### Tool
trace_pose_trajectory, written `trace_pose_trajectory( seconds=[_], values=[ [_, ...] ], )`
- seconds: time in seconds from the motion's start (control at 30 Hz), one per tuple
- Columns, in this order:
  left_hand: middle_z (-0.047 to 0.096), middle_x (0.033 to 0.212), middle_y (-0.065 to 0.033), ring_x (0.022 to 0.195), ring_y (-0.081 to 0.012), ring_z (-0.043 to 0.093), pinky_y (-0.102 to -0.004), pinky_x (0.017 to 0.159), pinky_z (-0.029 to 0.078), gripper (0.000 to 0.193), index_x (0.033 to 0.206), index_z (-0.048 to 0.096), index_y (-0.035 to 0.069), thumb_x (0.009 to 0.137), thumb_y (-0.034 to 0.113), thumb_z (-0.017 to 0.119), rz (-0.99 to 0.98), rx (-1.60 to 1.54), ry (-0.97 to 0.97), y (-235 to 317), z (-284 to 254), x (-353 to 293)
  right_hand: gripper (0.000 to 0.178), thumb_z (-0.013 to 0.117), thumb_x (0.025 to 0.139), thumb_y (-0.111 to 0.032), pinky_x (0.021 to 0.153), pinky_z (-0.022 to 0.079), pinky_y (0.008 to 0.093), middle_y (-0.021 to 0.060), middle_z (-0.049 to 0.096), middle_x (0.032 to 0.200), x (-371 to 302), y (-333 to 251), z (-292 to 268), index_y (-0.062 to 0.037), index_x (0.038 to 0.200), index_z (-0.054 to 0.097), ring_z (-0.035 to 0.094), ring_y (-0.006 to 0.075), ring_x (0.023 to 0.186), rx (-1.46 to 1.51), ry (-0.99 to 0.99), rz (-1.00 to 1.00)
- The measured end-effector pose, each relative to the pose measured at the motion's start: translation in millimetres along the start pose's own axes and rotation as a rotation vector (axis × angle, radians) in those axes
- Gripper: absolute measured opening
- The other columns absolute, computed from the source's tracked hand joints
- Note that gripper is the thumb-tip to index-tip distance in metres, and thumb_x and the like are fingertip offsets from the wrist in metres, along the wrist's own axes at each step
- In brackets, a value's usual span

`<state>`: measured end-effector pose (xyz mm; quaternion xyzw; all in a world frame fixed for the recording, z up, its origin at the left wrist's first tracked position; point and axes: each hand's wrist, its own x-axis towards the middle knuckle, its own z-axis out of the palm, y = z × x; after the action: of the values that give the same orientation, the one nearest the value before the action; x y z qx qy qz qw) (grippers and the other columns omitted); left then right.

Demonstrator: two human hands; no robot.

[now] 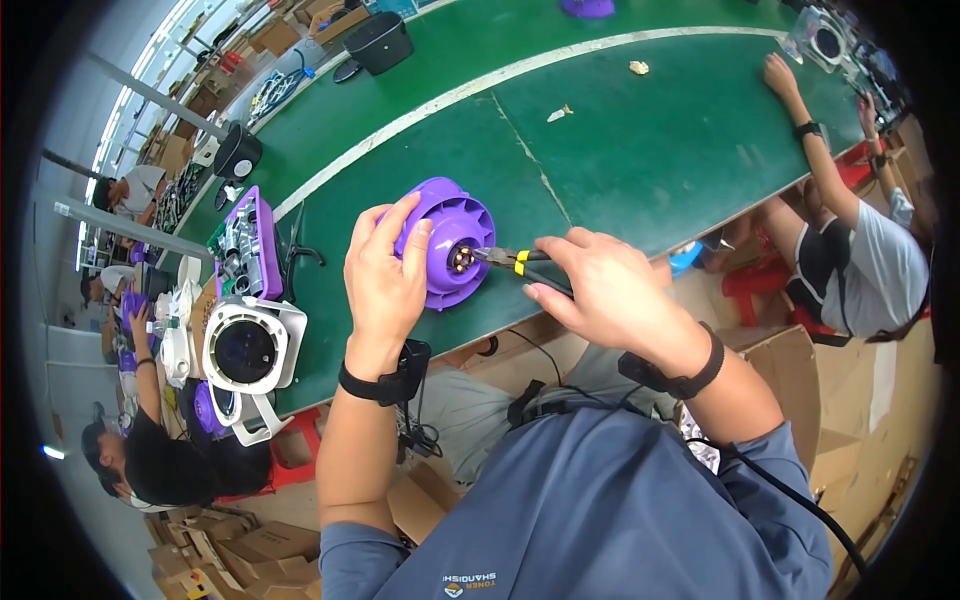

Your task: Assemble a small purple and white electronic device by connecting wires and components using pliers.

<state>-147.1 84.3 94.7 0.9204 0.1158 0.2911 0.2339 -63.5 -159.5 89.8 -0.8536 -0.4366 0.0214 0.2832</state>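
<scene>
A round purple plastic housing (440,246) with a finned rim is tilted over the green bench, its dark hub facing right. My left hand (388,270) grips its left side, the fingers over the rim and the thumb across the front. In my right hand (608,285) are pliers (522,262) with black and yellow handles. Their jaws reach to the hub's centre, where small brass-coloured parts (462,259) show. Whether the jaws are closed on one of these parts is too small to tell.
Left of me stand a purple tray (247,243) of metallic cylindrical parts and a white-framed unit (246,352) with a dark round front. A black bin (379,43) is farther back. Scraps (560,114) lie on the green bench (640,150). Co-workers sit at left and right.
</scene>
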Motion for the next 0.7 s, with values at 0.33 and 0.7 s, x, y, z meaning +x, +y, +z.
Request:
trace_pose_trajectory(
  seconds=[0.33, 0.7],
  values=[
    [0.069, 0.110, -0.0171, 0.099, -0.0304, 0.069, -0.0374, 0.087, 0.054, 0.039, 0.124, 0.068, 0.003, 0.090, 0.021, 0.074, 0.021, -0.015, -0.011, 2.1, -5.3, -3.2, 0.036, 0.068, 0.091, -0.036, 0.075, 0.055, 0.0481, 0.0189, 0.065, 0.087, 2.0, 12.0, 10.9, -0.0018, 0.103, 0.067, 0.068, 0.0383, 0.086, 0.106, -0.105, 0.018],
    [0.074, 0.104, -0.0134, 0.095, -0.0176, 0.071, -0.0313, 0.086, 0.056, 0.060, 0.127, 0.061, -0.007, 0.076, 0.015, 0.084, -0.305, -0.328, -0.286, 14.6, -12.0, -14.8, 0.036, 0.067, 0.092, -0.037, 0.071, 0.055, 0.0487, 0.0175, 0.066, 0.082, -2.9, 19.8, 37.0, -0.0011, 0.094, 0.066, 0.068, 0.0372, 0.076, 0.057, -0.097, -0.026]
  ],
)
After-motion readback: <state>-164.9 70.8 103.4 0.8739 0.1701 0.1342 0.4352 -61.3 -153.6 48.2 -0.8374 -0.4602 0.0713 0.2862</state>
